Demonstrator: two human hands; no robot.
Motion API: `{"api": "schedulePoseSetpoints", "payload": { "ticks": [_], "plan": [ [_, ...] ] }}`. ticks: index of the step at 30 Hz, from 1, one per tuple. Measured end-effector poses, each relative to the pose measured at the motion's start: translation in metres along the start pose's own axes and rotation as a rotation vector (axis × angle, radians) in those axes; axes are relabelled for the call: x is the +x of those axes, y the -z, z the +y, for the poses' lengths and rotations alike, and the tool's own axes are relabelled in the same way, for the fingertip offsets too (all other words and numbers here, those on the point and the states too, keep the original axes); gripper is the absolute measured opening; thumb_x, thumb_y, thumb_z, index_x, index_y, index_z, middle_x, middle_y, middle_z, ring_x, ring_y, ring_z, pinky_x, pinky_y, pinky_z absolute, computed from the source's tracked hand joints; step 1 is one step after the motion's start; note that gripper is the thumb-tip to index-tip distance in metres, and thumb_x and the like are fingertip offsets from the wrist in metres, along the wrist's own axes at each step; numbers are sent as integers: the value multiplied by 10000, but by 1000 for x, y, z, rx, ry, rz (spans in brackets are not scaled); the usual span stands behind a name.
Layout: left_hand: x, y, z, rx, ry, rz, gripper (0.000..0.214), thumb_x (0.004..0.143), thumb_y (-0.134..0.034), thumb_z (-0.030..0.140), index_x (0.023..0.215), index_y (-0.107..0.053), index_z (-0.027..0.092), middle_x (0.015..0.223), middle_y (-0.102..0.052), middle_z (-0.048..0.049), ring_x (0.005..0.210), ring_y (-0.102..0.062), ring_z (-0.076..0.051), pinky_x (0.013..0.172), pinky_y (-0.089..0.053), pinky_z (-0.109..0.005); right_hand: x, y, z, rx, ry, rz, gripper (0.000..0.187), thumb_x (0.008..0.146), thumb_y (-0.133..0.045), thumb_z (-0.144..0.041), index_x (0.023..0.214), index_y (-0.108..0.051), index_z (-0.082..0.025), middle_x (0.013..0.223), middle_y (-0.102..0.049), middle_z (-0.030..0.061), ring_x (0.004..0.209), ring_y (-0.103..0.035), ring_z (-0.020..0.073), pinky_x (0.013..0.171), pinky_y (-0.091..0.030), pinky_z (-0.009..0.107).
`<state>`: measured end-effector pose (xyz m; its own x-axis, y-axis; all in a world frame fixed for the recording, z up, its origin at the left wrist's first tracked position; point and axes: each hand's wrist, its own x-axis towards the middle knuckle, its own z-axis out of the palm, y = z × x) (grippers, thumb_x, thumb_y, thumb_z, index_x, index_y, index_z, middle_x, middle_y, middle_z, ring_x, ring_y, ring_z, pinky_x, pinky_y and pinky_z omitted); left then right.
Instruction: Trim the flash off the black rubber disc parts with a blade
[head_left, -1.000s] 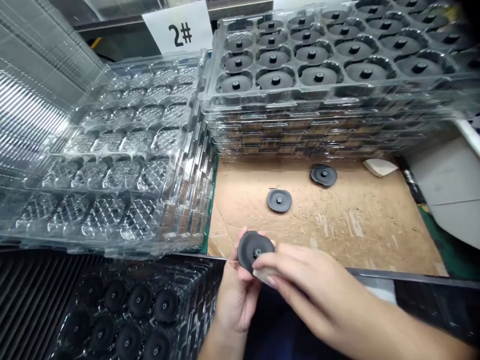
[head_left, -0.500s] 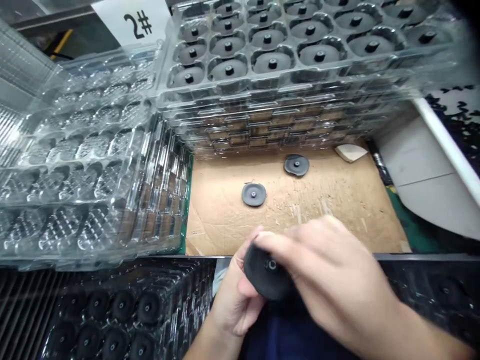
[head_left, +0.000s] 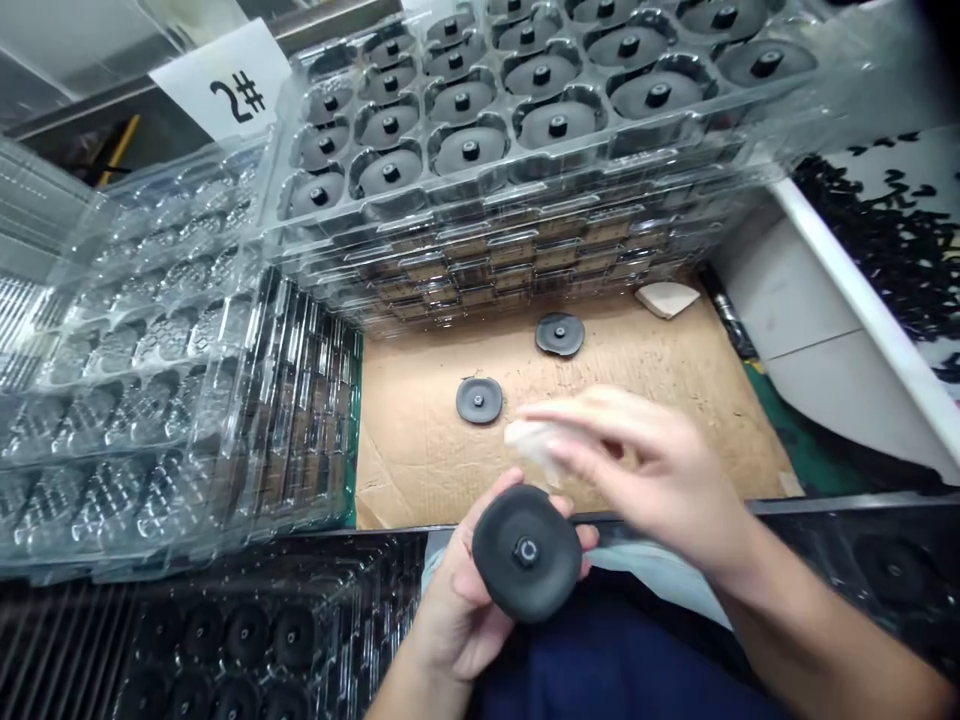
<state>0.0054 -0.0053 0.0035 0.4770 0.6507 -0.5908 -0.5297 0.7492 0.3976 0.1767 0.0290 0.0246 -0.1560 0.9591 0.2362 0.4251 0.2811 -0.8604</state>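
My left hand [head_left: 457, 610] grips a round black rubber disc [head_left: 526, 553] with a small central hub, held face up at the bench's near edge. Just above it my right hand [head_left: 645, 470] hovers, blurred, its fingertips pinching a small pale piece [head_left: 526, 436]. Two more black discs lie on the brown cardboard [head_left: 675, 390]: one disc [head_left: 479, 400] in the middle and another disc [head_left: 559, 334] farther back.
A stack of clear trays [head_left: 525, 230] filled with black discs stands behind the cardboard. Empty clear trays [head_left: 150, 400] are piled at the left under a "2#" sign [head_left: 225, 85]. A dark tray of discs [head_left: 225, 640] sits near left. A white bin [head_left: 862, 300] stands right.
My right hand has lifted off the disc and moved up and away; the disc's face now shows fully in my left hand. The camera view shifted right.
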Motion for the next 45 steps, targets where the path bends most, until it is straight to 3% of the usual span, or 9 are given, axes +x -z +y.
{"api": "schedulePoseSetpoints", "payload": {
  "ticks": [3,7,17,23,27,31,34,39,45],
  "plan": [
    [0,-6,6,-56,50,-61,589,494,-797,460,1055,-648,365,1064,-681,-28,980,-656,-307,860,-513,-431,-17,-2,39,-52,-277,15,231,892,-503,-284,1060,-658,-251,976,-695,25,833,-652,181,645,-527,282],
    [4,-6,7,-92,43,-56,561,506,-790,453,1041,-647,365,1074,-671,-21,977,-657,-285,769,-550,-338,-55,-30,77,-239,-302,-34,312,905,-433,-256,1133,-641,-214,1065,-624,108,875,-626,224,738,-533,387],
    [12,8,3,-172,-56,15,543,639,-738,392,1152,-603,274,1221,-636,-72,1106,-598,-283,916,-492,-343,-68,-53,89,-362,-287,33,348,890,-413,-233,1166,-618,-177,1140,-539,163,854,-591,256,743,-510,451],
    [10,12,1,-187,-138,88,534,717,-712,310,1214,-533,235,1180,-654,-114,1106,-600,-278,995,-431,-416,-60,-51,72,-232,-244,14,306,915,-447,-282,1182,-580,-211,924,-662,75,744,-619,184,685,-521,324],
    [9,18,2,-173,-167,141,563,677,-748,304,1195,-550,207,1188,-645,-114,1116,-589,-265,1023,-402,-430,-53,-51,60,-147,-204,-87,190,891,-493,-259,937,-675,-232,831,-705,39,729,-637,179,663,-522,303],
    [10,14,2,-126,-197,131,512,627,-782,304,1103,-624,200,1117,-673,-74,1062,-611,-235,936,-477,-338,-26,-42,22,-102,-231,-16,205,909,-473,-278,1037,-627,-235,888,-677,25,651,-606,135,549,-488,244],
    [9,11,-1,-63,-204,182,481,625,-788,267,1082,-645,223,986,-708,-33,984,-637,-184,836,-510,-230,-10,-41,-16,1,-38,58,244,912,-437,-197,1090,-602,-172,923,-653,64,808,-610,161,697,-505,276],
    [5,16,-1,-69,-210,205,450,621,-789,241,1051,-660,271,1028,-709,-5,977,-640,-163,822,-516,-207,2,-46,-37,75,-62,-301,205,874,-476,-99,922,-653,-191,816,-647,3,736,-600,111,677,-491,217],
    [-3,16,6,-6,-172,167,425,596,-804,237,1007,-696,234,935,-735,-15,894,-662,-168,817,-513,-205,-6,-50,-37,52,105,-24,246,893,-450,-110,1070,-619,-88,854,-665,80,775,-605,156,725,-512,281]
  ]
}}
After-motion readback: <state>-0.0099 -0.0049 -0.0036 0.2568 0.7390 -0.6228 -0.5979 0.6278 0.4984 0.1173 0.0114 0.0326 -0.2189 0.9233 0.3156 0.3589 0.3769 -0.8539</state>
